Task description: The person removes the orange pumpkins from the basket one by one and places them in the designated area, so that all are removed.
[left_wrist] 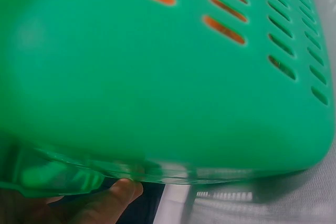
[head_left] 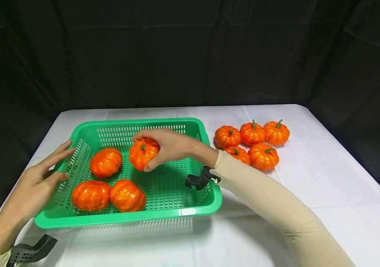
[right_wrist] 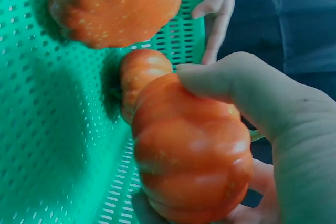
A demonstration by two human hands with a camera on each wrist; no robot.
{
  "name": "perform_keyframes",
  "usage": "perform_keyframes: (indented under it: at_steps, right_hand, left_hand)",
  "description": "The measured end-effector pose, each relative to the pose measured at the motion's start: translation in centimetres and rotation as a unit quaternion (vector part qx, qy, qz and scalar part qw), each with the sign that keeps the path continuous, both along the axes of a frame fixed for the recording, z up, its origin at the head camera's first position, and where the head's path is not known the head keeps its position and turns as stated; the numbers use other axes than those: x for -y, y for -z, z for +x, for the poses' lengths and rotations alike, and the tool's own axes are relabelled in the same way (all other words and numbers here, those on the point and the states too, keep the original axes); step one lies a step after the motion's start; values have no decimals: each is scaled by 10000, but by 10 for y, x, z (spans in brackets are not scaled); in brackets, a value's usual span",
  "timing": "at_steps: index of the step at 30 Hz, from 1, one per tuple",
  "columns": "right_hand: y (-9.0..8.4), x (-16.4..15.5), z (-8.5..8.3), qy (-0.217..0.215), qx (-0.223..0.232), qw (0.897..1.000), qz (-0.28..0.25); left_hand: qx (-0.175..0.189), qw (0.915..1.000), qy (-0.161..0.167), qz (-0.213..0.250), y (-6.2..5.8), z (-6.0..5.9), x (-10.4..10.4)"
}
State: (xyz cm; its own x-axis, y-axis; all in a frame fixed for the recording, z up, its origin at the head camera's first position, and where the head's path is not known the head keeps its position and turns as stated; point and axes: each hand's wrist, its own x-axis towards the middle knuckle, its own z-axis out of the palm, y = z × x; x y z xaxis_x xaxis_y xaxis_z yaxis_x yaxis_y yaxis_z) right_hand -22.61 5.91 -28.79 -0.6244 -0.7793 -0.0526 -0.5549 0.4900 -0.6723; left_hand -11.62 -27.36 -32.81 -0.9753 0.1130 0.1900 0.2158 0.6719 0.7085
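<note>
**A staged recording set**

Black cloth point(head_left: 190, 52) hangs wrinkled from 9 round to 3 o'clock behind a desk point(head_left: 326, 178) under creased white sheeting. Glittery toy pumpkins point(head_left: 253, 142) and a green plastic basket point(head_left: 190, 211) serve as props.

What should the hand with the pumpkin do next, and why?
Probably lower it into the free spot and let go: the right hand holds the pumpkin above the basket floor, beside three already lying there.

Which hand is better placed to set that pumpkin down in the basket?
Right: the right hand already grips the pumpkin above the green basket; the left hand rests on its rim.
</note>
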Motion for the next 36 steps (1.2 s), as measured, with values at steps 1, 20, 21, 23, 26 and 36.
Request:
perform_keyframes:
  at_steps: [1,20,21,23,26,36]
  right_hand:
    - [0,-2,1,16,-4,10000,-11]
    - [-15,-11,22,528,116,9962,-681]
    - [-16,-12,23,537,131,9960,-707]
    - [-19,-15,26,576,143,9955,-742]
    - [-22,-19,28,661,114,9949,-748]
    - [-28,-38,33,994,350,9891,-1025]
  left_hand:
    - [-10,10000,0,-2,0,0,0]
    - [65,9999,-34,-86,0,-1,0]
    - [66,9999,-44,-97,-1,-1,0]
    - [44,9999,-29,-90,0,-1,0]
    - [6,9999,-33,-102,0,0,0]
    - [17,10000,-19,-65,1,0,2]
